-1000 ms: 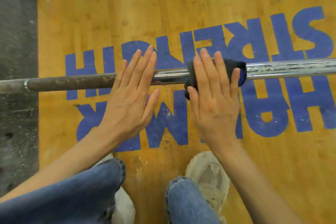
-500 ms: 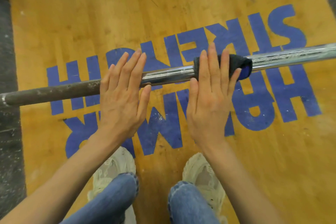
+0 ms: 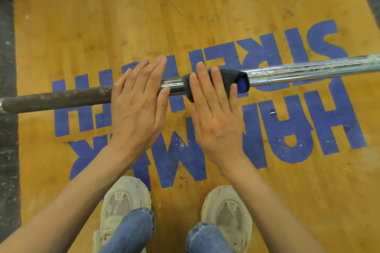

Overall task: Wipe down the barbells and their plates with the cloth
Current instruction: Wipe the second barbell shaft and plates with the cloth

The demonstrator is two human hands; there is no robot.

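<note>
A long barbell lies across the wooden platform; its right part is shiny chrome and its left part is dull and rusty brown. A dark grey cloth with a blue inside is wrapped around the bar near its middle. My right hand lies flat on top of the cloth and presses it onto the bar, with its fingers straight. Just left of the cloth, my left hand rests flat on the bare bar with its fingers stretched out and nothing in it. No plates are in view.
The yellow wooden platform bears large blue lettering. Black rubber flooring runs along the left edge and shows at the top right corner. My two pale shoes and blue jeans are below the hands.
Both hands stay flat on the bar. My left hand has come closer to the cloth. The view has lifted and shifted, so both shoes now show.
</note>
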